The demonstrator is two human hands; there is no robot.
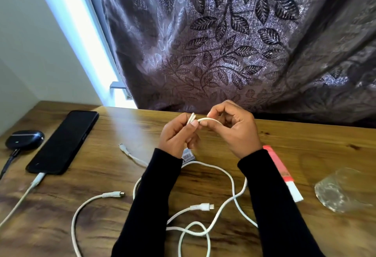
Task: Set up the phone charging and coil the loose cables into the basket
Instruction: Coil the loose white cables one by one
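Here, a thin white charging cable (211,121) was held above the brown wooden table (305,140), pinched in folded loops by the curled fingers of the left hand (177,134) and gripped by the right hand (238,128). Its slack was left trailing in loose curves on the tabletop below both black sleeves.
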